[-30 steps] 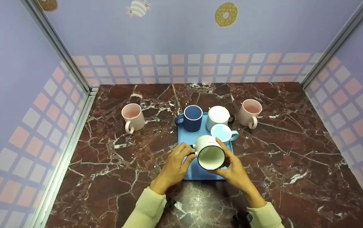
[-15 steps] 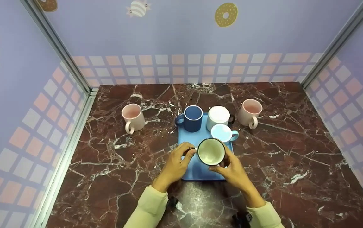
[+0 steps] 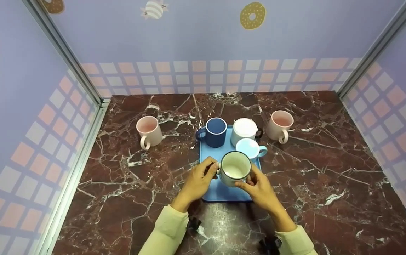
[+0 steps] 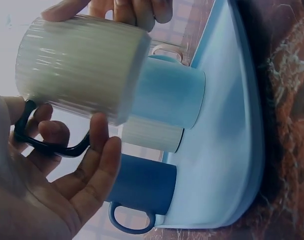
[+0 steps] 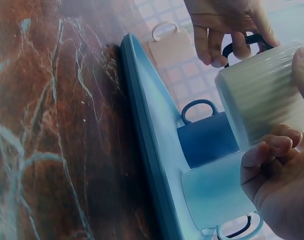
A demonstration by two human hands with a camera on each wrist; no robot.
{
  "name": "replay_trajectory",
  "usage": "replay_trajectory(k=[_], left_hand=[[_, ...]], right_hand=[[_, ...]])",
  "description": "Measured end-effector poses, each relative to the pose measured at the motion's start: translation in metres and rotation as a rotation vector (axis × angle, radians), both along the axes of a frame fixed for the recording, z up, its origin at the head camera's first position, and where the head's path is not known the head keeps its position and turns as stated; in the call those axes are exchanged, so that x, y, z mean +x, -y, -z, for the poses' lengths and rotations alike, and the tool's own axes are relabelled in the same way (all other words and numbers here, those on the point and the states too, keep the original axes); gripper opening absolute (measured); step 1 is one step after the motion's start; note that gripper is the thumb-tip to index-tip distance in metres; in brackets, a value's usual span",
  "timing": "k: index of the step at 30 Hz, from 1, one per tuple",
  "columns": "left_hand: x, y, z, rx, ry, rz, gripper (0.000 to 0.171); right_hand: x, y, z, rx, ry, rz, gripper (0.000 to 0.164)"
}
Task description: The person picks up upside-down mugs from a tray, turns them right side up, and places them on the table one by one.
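Note:
A white ribbed mug [image 3: 235, 170] with a dark rim and black handle is held above the front of a blue tray [image 3: 220, 194]. My left hand [image 3: 196, 182] grips its handle, with fingers through the loop in the left wrist view. Thumb and fingers of my right hand [image 3: 261, 189] hold the opposite side of its body. The mug's mouth faces up, tilted toward me. On the tray behind it stand a light blue mug [image 3: 248, 148], a dark blue mug [image 3: 216, 132] and another white mug [image 3: 244, 131] with a black handle, its closed base upward.
One pink mug [image 3: 149, 131] stands on the marbled table [image 3: 118, 198] left of the tray. A second pink mug [image 3: 280, 125] stands right of the tray, close to the upturned white mug. Patterned walls [image 3: 203, 39] enclose the table at the back and sides.
The held white mug has turned from its mouth facing me to its mouth facing up. Both hands keep hold of it and shift only slightly. The other mugs have stayed put.

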State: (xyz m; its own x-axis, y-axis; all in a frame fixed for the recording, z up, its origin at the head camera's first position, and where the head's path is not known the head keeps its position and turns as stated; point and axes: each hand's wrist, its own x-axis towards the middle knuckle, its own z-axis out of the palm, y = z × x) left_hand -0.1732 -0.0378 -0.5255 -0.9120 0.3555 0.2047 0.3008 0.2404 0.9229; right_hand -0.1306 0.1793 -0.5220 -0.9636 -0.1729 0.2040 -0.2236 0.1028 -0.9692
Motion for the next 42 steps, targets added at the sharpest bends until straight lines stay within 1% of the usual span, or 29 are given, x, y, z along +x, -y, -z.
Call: replay_trajectory(k=[3, 7, 16, 21, 22, 23, 28, 29, 30, 32, 36, 38, 42], left_hand=[[0.000, 0.000, 0.001, 0.022, 0.035, 0.011, 0.030], [0.001, 0.000, 0.001, 0.027, 0.052, 0.016, 0.034], [0.000, 0.000, -0.002, 0.006, 0.020, 0.024, 0.034], [0.001, 0.002, -0.004, 0.005, 0.018, 0.024, 0.033], [0.003, 0.002, -0.009, 0.004, 0.027, 0.019, 0.031], [0.004, 0.002, -0.010, 0.001, 0.028, 0.012, 0.030], [0.014, 0.002, -0.035, 0.011, 0.046, -0.006, 0.025], [0.014, 0.002, -0.036, 0.010, 0.041, -0.008, 0.026], [0.016, 0.003, -0.041, 0.011, 0.045, -0.007, 0.026], [0.017, 0.004, -0.043, 0.003, 0.053, -0.010, 0.027], [0.017, 0.006, -0.044, -0.009, 0.060, -0.023, 0.030], [0.016, 0.006, -0.043, -0.006, 0.055, -0.030, 0.030], [0.015, 0.007, -0.041, 0.004, 0.042, -0.049, 0.029]], right_hand=[[0.001, -0.001, 0.001, 0.015, 0.009, -0.008, 0.069], [0.002, -0.001, 0.001, 0.033, 0.015, -0.021, 0.068], [0.001, -0.007, 0.001, -0.003, 0.019, -0.088, 0.068], [0.002, -0.011, 0.002, 0.014, -0.001, -0.092, 0.066], [0.002, -0.012, 0.002, 0.022, 0.002, -0.085, 0.066], [0.002, -0.013, 0.002, 0.027, 0.011, -0.075, 0.067], [0.004, -0.018, -0.002, 0.068, 0.094, -0.014, 0.074], [0.004, -0.019, -0.002, 0.074, 0.104, -0.004, 0.075], [0.004, -0.021, 0.000, 0.082, 0.112, 0.008, 0.075], [0.003, -0.024, 0.007, 0.094, 0.116, 0.020, 0.073], [-0.001, -0.032, 0.025, 0.131, 0.093, 0.047, 0.065], [-0.002, -0.035, 0.029, 0.170, 0.084, 0.066, 0.061], [-0.002, -0.040, 0.034, 0.277, 0.106, 0.131, 0.058]])
